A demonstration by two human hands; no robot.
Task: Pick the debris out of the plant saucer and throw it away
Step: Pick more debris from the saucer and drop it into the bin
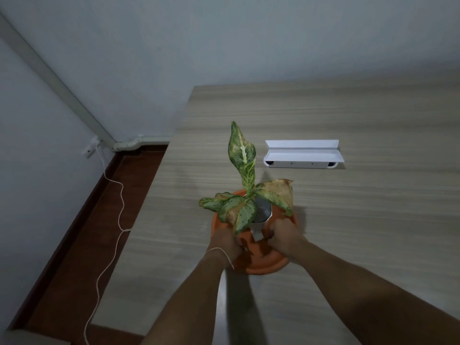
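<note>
An orange plant saucer [264, 269] sits on the wooden table [361, 232], near its front left. In it stands a small white pot [259, 224] holding a plant [243, 155] with speckled green leaves, some browned. My left hand [225, 241] reaches into the saucer on the pot's left, partly under a drooping leaf, with a thin string around its wrist. My right hand [283, 239] is inside the saucer on the pot's right, fingers curled at the pot's base. The fingertips of both hands are hidden. No debris shows clearly.
A long white open box [302, 158] lies on the table behind and to the right of the plant. Left of the table's edge is dark red floor with a thin white cable [109, 220] running from a wall socket [89, 149]. Walls close in behind.
</note>
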